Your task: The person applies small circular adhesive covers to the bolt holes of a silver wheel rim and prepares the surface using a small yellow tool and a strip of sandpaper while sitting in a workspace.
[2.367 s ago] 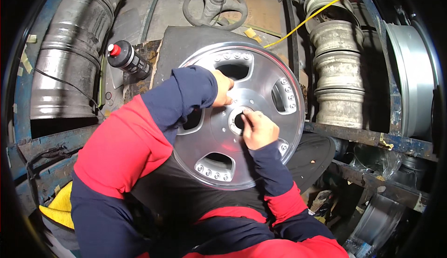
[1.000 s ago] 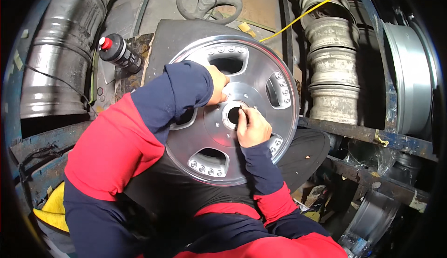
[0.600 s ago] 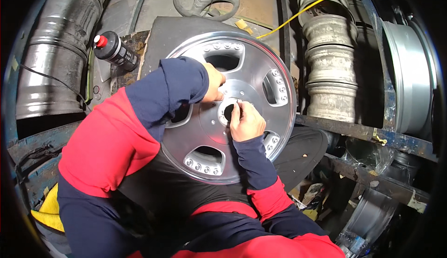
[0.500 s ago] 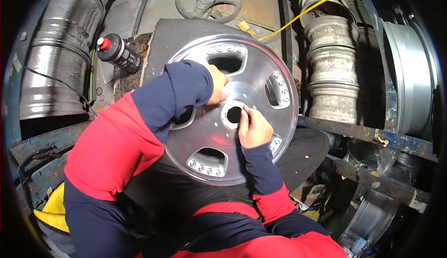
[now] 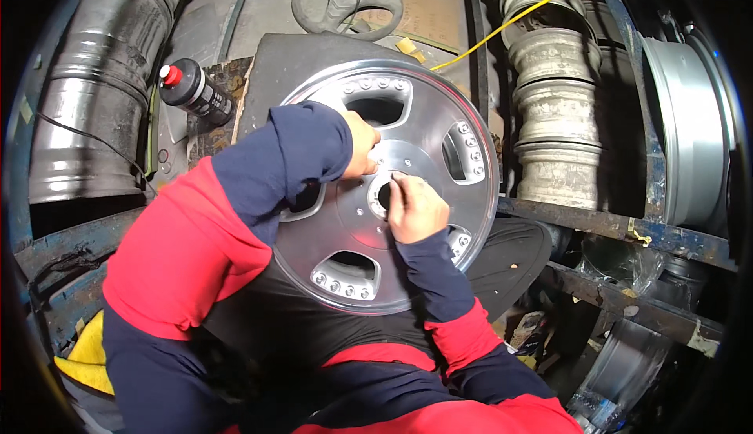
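A polished alloy wheel with oval openings and rows of small bolts lies face up, partly over my legs and a dark pad. My left hand rests on its face just above the centre, fingers curled; the sleeve and the back of the hand hide what they grip, if anything. My right hand is closed at the rim of the hub hole, its thumb and fingers drawn together. Anything small in that pinch is too hidden to make out.
A dark bottle with a red cap stands left of the pad. Metal drums lie far left. Stacked rims and a large silver rim are on the right. A yellow hose crosses the back near a steering wheel.
My right hand has slid a little left and up along the hub hole's edge. My left hand stays nearly in place; the whole view has shifted slightly.
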The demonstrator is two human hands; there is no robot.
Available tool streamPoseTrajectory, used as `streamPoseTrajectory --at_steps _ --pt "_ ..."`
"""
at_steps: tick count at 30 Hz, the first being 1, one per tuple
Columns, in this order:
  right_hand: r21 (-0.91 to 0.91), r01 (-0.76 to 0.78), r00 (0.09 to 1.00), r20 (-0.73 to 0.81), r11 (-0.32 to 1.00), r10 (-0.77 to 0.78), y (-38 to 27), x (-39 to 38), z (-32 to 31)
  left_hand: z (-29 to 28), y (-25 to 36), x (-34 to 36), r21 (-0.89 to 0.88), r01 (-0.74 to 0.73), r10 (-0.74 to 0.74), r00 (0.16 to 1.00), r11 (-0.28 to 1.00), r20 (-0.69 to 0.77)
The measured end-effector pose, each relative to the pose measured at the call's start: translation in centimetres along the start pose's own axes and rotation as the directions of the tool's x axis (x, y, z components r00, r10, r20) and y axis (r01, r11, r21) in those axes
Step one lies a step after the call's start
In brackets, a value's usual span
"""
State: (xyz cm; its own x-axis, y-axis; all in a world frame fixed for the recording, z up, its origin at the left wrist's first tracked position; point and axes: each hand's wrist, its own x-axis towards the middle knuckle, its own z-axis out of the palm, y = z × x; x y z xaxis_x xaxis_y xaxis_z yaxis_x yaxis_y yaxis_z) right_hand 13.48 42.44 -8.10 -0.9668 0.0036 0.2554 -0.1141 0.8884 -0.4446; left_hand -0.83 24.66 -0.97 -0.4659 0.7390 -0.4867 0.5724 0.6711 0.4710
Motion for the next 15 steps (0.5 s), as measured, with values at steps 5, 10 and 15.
streamPoseTrajectory --at_steps 5,10,15 --pt "-0.018 -0.084 0.995 -0.047 0.996 0.083 0.5 -0.6 -0.5 0.1 0.7 0.4 -0.021 -0.004 0.003 0.999 1.000 -0.031" --pt "0.024 0.045 0.999 0.013 0.999 -0.045 1.0 0.0 -0.9 -0.1 0.2 -0.1 0.003 -0.011 0.011 1.000 1.000 -0.025" --pt "-0.019 0.132 0.991 0.032 0.991 -0.132 -0.7 0.1 0.0 -0.2 0.0 0.5 0.026 -0.044 0.045 0.999 0.999 -0.015"
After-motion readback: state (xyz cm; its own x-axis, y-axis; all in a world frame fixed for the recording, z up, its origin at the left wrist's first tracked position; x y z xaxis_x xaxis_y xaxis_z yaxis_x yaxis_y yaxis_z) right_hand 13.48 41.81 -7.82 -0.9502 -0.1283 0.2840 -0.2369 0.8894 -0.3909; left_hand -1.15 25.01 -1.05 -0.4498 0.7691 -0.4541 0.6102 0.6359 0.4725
